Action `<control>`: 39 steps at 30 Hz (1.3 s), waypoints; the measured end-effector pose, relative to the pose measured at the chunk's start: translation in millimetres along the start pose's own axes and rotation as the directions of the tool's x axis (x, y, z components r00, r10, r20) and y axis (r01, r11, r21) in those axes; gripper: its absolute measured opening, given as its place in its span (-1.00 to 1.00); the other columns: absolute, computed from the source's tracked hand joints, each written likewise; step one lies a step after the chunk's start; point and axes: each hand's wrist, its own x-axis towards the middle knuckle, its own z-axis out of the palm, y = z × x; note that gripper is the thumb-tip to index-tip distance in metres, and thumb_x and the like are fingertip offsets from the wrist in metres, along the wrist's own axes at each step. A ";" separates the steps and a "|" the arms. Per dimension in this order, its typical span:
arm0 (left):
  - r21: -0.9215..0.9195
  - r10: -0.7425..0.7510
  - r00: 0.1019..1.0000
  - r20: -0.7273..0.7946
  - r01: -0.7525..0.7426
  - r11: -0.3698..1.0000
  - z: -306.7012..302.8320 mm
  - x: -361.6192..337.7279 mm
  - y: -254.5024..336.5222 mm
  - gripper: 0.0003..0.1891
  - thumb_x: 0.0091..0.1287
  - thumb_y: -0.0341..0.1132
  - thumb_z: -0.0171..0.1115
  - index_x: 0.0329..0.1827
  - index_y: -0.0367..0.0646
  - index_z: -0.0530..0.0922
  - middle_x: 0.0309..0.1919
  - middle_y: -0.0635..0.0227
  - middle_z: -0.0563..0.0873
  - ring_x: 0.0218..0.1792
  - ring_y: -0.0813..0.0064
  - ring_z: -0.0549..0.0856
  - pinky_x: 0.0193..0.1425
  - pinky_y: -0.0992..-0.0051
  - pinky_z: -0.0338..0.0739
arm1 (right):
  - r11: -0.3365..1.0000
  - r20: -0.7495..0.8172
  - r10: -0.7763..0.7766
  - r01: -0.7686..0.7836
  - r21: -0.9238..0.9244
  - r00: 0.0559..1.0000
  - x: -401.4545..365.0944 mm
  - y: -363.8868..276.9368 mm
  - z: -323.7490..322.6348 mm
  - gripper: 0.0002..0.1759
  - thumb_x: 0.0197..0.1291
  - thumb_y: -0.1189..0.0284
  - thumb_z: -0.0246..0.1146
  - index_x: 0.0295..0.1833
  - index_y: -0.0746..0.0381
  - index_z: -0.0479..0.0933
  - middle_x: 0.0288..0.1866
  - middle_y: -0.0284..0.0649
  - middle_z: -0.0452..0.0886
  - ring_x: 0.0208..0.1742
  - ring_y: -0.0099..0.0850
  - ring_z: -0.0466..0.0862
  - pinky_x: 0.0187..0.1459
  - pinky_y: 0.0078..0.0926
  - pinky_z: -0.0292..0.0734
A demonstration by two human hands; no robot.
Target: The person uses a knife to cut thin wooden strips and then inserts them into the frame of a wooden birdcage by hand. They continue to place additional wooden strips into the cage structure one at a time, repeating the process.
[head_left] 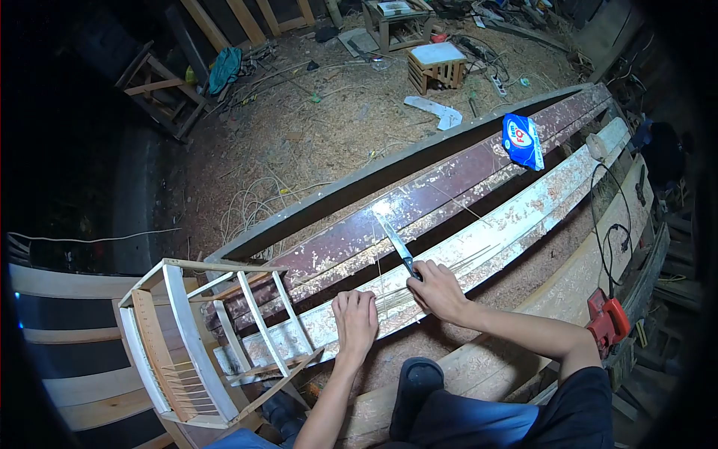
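Note:
My right hand (440, 293) is closed round the dark handle of a knife (396, 239), its blade pointing up and away across the gap between two planks. My left hand (354, 322) rests on the white-painted plank (523, 206), fingers bent and pressed together around a thin wooden stick (379, 278) that is partly hidden. More thin sticks (471, 258) lie along the plank beside both hands. To the left of my left hand, a white and bare-wood slatted frame (280, 329) leans over the plank's end, with a row of thin rods (191, 389) in it.
A dark red plank (449, 183) strewn with shavings holds a blue packet (523, 142). A red corded power tool (607, 322) sits at right by my elbow. Beyond are a slatted crate (436, 66), a small wooden table (396, 22) and loose cable (258, 206) on the shavings-covered ground.

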 end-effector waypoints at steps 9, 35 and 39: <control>-0.088 0.019 1.000 -0.014 -0.020 0.996 5.0 -12.4 10.2 -0.79 0.39 -0.29 0.48 0.01 -0.12 0.77 0.04 0.21 0.68 0.18 0.06 0.58 0.40 0.04 0.37 | 0.992 -0.023 -0.121 0.121 0.025 0.992 -6.9 -1.6 6.5 -0.74 0.22 0.38 0.44 0.02 0.14 0.65 0.16 -0.11 0.60 0.13 -0.17 0.64 0.05 -0.19 0.49; -0.032 -0.030 0.999 -0.042 0.029 0.999 11.7 -26.4 1.5 -0.84 0.38 -0.41 0.45 -0.02 -0.12 0.81 -0.09 0.28 0.76 0.04 0.16 0.64 0.36 0.11 0.39 | 0.991 0.057 -0.106 0.101 0.089 0.993 3.8 -5.4 10.3 -0.83 0.26 0.42 0.45 -0.08 0.18 0.66 -0.05 -0.20 0.61 0.05 -0.19 0.67 0.01 -0.20 0.65; -0.037 -0.028 0.999 -0.023 0.027 0.999 9.9 -26.7 -0.8 -0.88 0.38 -0.41 0.46 -0.06 -0.13 0.82 -0.10 0.28 0.76 0.04 0.16 0.64 0.37 0.12 0.38 | 0.990 0.020 -0.099 0.096 0.106 0.995 2.0 -5.1 10.6 -0.83 0.27 0.43 0.46 -0.08 0.18 0.66 -0.05 -0.20 0.61 0.03 -0.19 0.67 0.00 -0.21 0.65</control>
